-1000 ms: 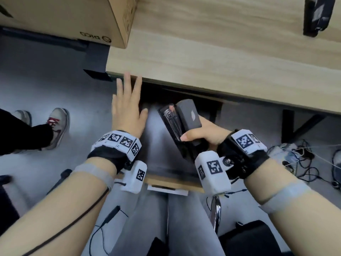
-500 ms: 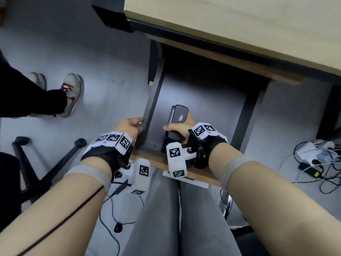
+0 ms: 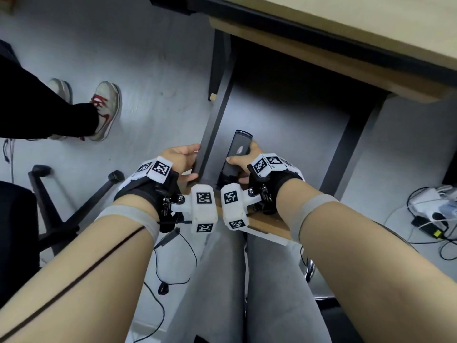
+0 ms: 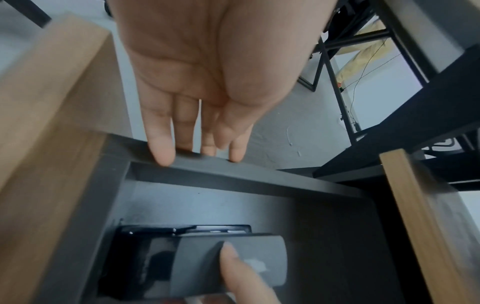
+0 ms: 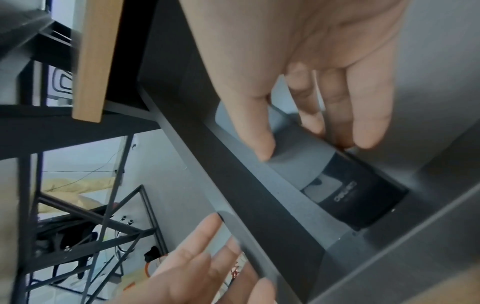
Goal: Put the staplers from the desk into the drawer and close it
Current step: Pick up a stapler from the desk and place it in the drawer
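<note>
The dark grey drawer [image 3: 284, 134] stands pulled out under the wooden desk [image 3: 371, 28]. My right hand [image 3: 243, 164] grips a grey and black stapler [image 3: 238, 149] low inside the drawer, near its front left corner, thumb on one side and fingers on the other. The right wrist view shows the stapler [image 5: 358, 197] lying along the drawer's left wall [image 5: 233, 174]. My left hand [image 3: 191, 164] rests on that wall from outside. Its straight fingertips [image 4: 163, 158] touch the wall's rim [image 4: 233, 174]. In the left wrist view the stapler [image 4: 270, 253] lies below them.
The drawer's wooden front [image 3: 267, 224] sits against my legs in grey trousers [image 3: 247, 280]. Another person's shoes [image 3: 103, 107] stand on the floor to the left. An office chair base [image 3: 74, 206] is at lower left. Cables and a power strip [image 3: 430, 206] lie at right.
My right hand has brought the stapler down from under the desk edge into the front of the drawer. My left hand has moved from the desk edge to the drawer's left wall.
</note>
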`<action>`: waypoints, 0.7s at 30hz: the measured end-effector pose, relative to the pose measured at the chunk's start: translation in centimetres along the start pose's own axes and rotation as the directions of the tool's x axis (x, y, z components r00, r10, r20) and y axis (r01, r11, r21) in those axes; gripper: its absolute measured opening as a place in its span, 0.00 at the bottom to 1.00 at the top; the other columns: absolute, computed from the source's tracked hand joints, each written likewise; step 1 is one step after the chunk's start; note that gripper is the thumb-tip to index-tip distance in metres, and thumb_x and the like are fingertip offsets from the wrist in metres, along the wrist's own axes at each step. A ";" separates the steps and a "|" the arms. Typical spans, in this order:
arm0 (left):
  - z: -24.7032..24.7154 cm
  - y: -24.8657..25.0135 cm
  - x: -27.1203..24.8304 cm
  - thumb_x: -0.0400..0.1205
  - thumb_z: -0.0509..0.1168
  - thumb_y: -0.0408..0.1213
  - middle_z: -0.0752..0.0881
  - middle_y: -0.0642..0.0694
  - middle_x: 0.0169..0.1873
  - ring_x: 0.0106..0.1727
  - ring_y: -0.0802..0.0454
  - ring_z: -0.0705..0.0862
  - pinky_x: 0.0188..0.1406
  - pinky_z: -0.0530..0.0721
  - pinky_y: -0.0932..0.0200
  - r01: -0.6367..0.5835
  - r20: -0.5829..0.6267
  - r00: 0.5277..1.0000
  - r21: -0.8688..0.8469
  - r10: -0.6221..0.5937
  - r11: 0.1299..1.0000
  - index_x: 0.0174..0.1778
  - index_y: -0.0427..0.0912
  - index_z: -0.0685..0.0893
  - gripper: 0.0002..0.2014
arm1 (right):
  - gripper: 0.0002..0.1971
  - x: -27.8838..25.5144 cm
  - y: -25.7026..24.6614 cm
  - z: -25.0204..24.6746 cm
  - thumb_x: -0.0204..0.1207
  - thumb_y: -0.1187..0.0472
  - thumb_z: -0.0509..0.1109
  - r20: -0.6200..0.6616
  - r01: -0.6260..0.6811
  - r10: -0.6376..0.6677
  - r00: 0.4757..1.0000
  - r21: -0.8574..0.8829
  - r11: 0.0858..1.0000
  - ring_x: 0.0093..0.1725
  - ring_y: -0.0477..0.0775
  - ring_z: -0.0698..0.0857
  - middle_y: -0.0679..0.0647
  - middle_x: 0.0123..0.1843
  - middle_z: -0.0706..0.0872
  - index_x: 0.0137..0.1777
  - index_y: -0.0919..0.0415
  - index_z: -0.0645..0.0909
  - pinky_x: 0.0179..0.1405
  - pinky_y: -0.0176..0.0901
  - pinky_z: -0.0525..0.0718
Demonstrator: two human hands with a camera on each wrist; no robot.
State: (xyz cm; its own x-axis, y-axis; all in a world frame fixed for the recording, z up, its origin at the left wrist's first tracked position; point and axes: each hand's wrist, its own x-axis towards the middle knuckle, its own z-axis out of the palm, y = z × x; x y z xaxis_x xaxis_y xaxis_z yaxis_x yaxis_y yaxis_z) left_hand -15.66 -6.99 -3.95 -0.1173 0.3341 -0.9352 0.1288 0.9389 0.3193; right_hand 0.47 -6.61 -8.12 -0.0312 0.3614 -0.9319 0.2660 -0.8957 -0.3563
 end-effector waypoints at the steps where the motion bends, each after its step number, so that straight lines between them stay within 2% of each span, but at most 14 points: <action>1: 0.2 0.4 -0.3 0.82 0.53 0.25 0.83 0.46 0.59 0.60 0.53 0.79 0.41 0.82 0.63 0.020 -0.004 1.000 -0.005 -0.020 1.000 0.71 0.44 0.76 0.22 | 0.33 -0.7 -0.1 -0.3 0.72 0.65 0.72 0.026 0.011 -0.011 1.000 0.005 1.000 0.66 0.65 0.80 0.63 0.71 0.78 0.76 0.59 0.63 0.69 0.62 0.78; 3: 0.9 1.6 -1.5 0.82 0.56 0.27 0.81 0.45 0.60 0.57 0.53 0.78 0.38 0.80 0.63 0.021 -0.027 0.999 0.001 -0.021 1.000 0.69 0.44 0.78 0.20 | 0.27 -2.4 -0.2 -1.3 0.77 0.64 0.66 0.057 0.006 -0.010 0.998 0.057 0.998 0.61 0.62 0.81 0.61 0.66 0.81 0.76 0.57 0.65 0.65 0.57 0.80; 5: 1.9 3.3 -3.2 0.82 0.57 0.29 0.82 0.46 0.49 0.43 0.58 0.81 0.35 0.78 0.65 -0.039 -0.023 0.999 0.056 0.041 0.998 0.62 0.45 0.80 0.15 | 0.25 -5.2 -0.7 -2.9 0.80 0.63 0.63 0.046 -0.016 0.007 0.999 0.183 0.983 0.58 0.62 0.81 0.57 0.53 0.81 0.76 0.56 0.66 0.57 0.54 0.81; 7: 3.3 5.2 -5.4 0.82 0.56 0.31 0.84 0.53 0.37 0.27 0.67 0.84 0.31 0.78 0.70 -0.156 0.077 0.986 0.155 0.146 0.976 0.51 0.47 0.82 0.11 | 0.20 -8.5 -1.4 -5.1 0.80 0.65 0.60 0.005 0.035 -0.038 0.999 0.287 0.957 0.55 0.63 0.83 0.54 0.43 0.79 0.73 0.59 0.70 0.51 0.53 0.84; 9: 5.1 7.7 -8.2 0.83 0.56 0.31 0.87 0.58 0.31 0.23 0.69 0.84 0.26 0.77 0.73 -0.288 0.235 0.944 0.232 0.234 0.929 0.40 0.49 0.83 0.13 | 0.15 -11.9 -2.3 -7.9 0.80 0.66 0.59 -0.039 0.119 -0.113 0.993 0.357 0.927 0.43 0.59 0.86 0.55 0.40 0.80 0.65 0.60 0.75 0.42 0.48 0.86; 11: 7.5 10.5 -11.5 0.83 0.55 0.32 0.88 0.55 0.32 0.31 0.63 0.84 0.28 0.76 0.70 -0.406 0.401 0.875 0.298 0.273 0.864 0.39 0.48 0.83 0.14 | 0.08 -15.2 -3.3 -11.4 0.80 0.66 0.60 -0.091 0.210 -0.190 0.978 0.367 0.906 0.32 0.51 0.87 0.55 0.39 0.82 0.53 0.57 0.78 0.33 0.41 0.87; 13: 10.4 13.4 -14.3 0.83 0.54 0.33 0.87 0.52 0.38 0.37 0.59 0.82 0.33 0.73 0.67 -0.520 0.517 0.796 0.320 0.314 0.792 0.40 0.49 0.82 0.13 | 0.08 -18.0 -4.2 -15.0 0.80 0.64 0.60 -0.148 0.300 -0.263 0.953 0.355 0.885 0.25 0.45 0.87 0.56 0.37 0.83 0.44 0.56 0.80 0.29 0.37 0.87; 15: 13.9 16.3 -16.4 0.82 0.55 0.31 0.86 0.53 0.37 0.37 0.60 0.82 0.32 0.73 0.69 -0.604 0.528 0.743 0.264 0.411 0.752 0.40 0.51 0.81 0.13 | 0.10 -20.4 -5.0 -18.9 0.80 0.64 0.60 -0.209 0.378 -0.322 0.924 0.354 0.855 0.22 0.43 0.85 0.57 0.35 0.83 0.40 0.58 0.80 0.28 0.36 0.86; 17: 17.9 19.0 -17.4 0.80 0.58 0.29 0.86 0.52 0.37 0.39 0.59 0.82 0.32 0.76 0.71 -0.663 0.453 0.714 0.191 0.534 0.724 0.41 0.50 0.82 0.11 | 0.10 -22.2 -5.2 -22.9 0.79 0.64 0.61 -0.281 0.451 -0.368 0.886 0.347 0.822 0.22 0.43 0.85 0.56 0.33 0.84 0.39 0.58 0.81 0.28 0.35 0.87; 18: 20.0 20.1 -17.5 0.78 0.59 0.28 0.87 0.49 0.43 0.44 0.57 0.83 0.39 0.79 0.71 -0.704 0.413 0.689 0.188 0.596 0.684 0.45 0.47 0.83 0.10 | 0.09 -22.7 -5.3 -25.0 0.79 0.64 0.61 -0.323 0.483 -0.382 0.866 0.341 0.806 0.23 0.43 0.85 0.56 0.33 0.84 0.39 0.57 0.81 0.28 0.35 0.86; 19: 22.2 21.1 -17.2 0.76 0.61 0.30 0.86 0.45 0.52 0.54 0.54 0.83 0.52 0.79 0.67 -0.746 0.385 0.659 0.232 0.646 0.624 0.53 0.44 0.84 0.12 | 0.09 -23.1 -5.3 -27.0 0.79 0.64 0.62 -0.367 0.510 -0.389 0.845 0.337 0.791 0.23 0.43 0.84 0.55 0.33 0.84 0.39 0.57 0.81 0.28 0.35 0.86; 20: 24.4 22.0 -16.6 0.74 0.64 0.34 0.81 0.43 0.65 0.67 0.50 0.79 0.67 0.75 0.60 -0.765 0.377 0.644 0.331 0.666 0.553 0.63 0.44 0.81 0.20 | 0.09 -23.2 -5.3 -29.0 0.79 0.64 0.62 -0.409 0.531 -0.387 0.826 0.337 0.777 0.23 0.43 0.84 0.54 0.33 0.84 0.38 0.56 0.80 0.27 0.34 0.86; 21: 26.4 22.6 -16.0 0.72 0.65 0.39 0.72 0.43 0.76 0.78 0.47 0.69 0.77 0.66 0.49 -0.738 0.372 0.661 0.479 0.652 0.475 0.70 0.47 0.75 0.28 | 0.10 -23.3 -5.3 -31.0 0.79 0.64 0.62 -0.445 0.543 -0.378 0.812 0.337 0.770 0.24 0.44 0.84 0.54 0.33 0.83 0.38 0.55 0.80 0.26 0.34 0.85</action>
State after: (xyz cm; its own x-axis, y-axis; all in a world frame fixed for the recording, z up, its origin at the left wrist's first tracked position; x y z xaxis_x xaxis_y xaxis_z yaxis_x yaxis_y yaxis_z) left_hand 15.16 6.67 14.15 0.3725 0.8023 -0.4663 0.6191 0.1595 0.7689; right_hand 29.64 -2.23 17.57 0.3029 0.7470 -0.5917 -0.1366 -0.5805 -0.8027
